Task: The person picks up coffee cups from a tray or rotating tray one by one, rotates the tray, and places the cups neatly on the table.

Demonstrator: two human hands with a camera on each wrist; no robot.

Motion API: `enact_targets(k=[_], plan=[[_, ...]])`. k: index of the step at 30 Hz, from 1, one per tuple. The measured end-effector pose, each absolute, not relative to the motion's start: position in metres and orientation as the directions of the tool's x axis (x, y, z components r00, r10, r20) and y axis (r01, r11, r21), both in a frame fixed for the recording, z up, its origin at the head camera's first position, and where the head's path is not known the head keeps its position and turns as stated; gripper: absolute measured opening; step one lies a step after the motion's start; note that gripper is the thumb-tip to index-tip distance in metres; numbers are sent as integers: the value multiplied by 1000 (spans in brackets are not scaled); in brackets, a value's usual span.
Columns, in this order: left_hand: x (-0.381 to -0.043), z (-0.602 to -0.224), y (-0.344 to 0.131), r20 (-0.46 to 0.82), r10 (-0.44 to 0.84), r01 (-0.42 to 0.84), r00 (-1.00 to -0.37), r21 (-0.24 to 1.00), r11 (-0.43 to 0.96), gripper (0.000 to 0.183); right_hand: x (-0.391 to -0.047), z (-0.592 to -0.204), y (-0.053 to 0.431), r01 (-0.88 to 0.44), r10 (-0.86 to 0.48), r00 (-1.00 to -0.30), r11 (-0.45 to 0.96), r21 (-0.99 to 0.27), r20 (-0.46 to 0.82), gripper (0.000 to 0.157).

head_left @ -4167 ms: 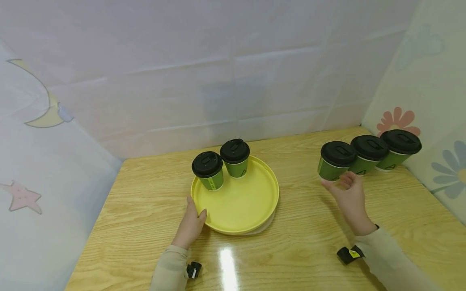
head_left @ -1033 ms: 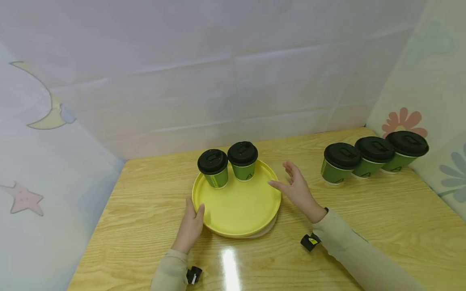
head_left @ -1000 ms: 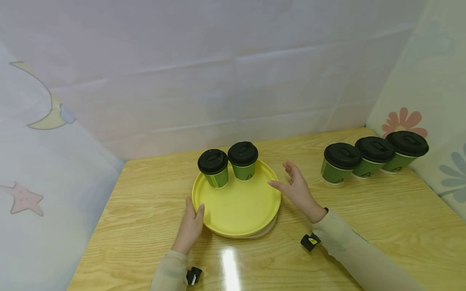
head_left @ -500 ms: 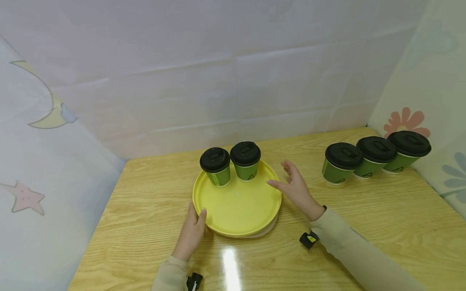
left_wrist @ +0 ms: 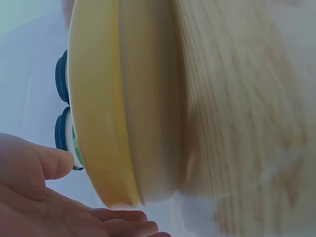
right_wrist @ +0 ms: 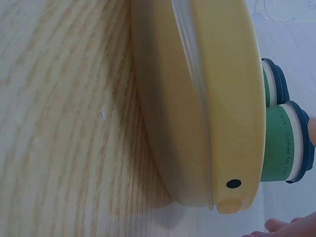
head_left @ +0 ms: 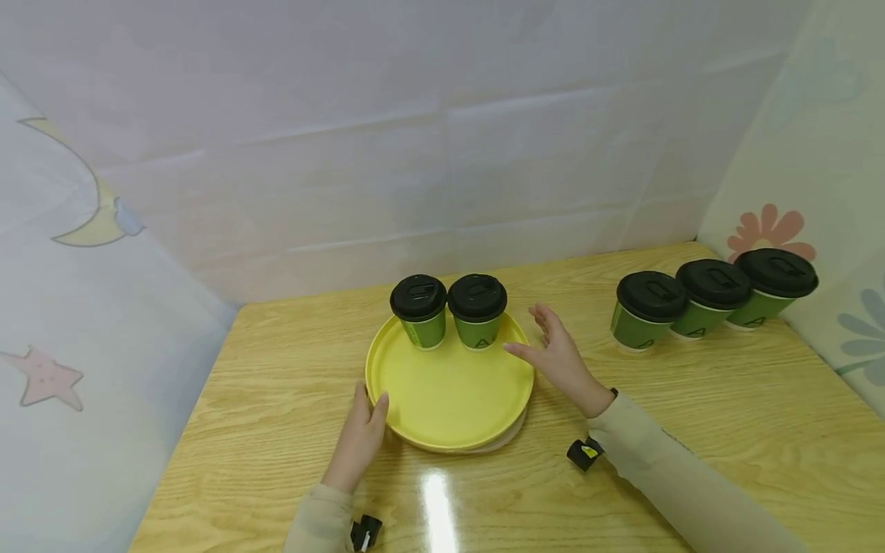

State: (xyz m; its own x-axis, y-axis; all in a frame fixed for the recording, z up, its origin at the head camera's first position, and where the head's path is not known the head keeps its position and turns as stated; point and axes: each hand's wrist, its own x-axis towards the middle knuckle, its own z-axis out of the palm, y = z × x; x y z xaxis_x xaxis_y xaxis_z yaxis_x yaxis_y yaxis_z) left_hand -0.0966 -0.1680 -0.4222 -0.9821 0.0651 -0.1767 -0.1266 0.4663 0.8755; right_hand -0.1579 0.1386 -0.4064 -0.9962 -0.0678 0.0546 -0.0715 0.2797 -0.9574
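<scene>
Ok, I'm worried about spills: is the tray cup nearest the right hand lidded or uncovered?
Lidded: a black lid covers the top of the green cup on the yellow tray, visible in the right wrist view too.

On the table (head_left: 263,384), a tray (head_left: 449,399) holds two cups (head_left: 478,307) at eleven and one o'clock; three cups (head_left: 712,288) stand off it, between two and three.

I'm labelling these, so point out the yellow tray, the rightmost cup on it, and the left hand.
Yellow tray (head_left: 449,395): head view, bare middle of its surface.
Tray's rightmost cup (head_left: 477,332): head view, green side.
Left hand (head_left: 360,438): head view, back of the hand.
</scene>
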Motion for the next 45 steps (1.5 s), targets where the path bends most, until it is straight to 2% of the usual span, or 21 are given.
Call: enact_targets(k=[11, 23, 40, 45], plan=[[-95, -427, -165, -95, 97, -42, -991, 893, 448, 63, -159, -408, 137, -73, -73, -996, 285, -956, 54, 91], [-96, -424, -169, -169, 89, -111, -982, 884, 455, 72, -158, -408, 137, -71, -78, -996, 277, -958, 51, 93], [-98, -427, -168, -74, 123, -15, -990, 906, 424, 63, -158, -407, 134, -81, -76, -995, 296, -952, 61, 89], [-97, -427, -168, -92, 117, -35, -989, 907, 421, 65, -159, -407, 134, -87, -80, -995, 300, -950, 66, 90]])
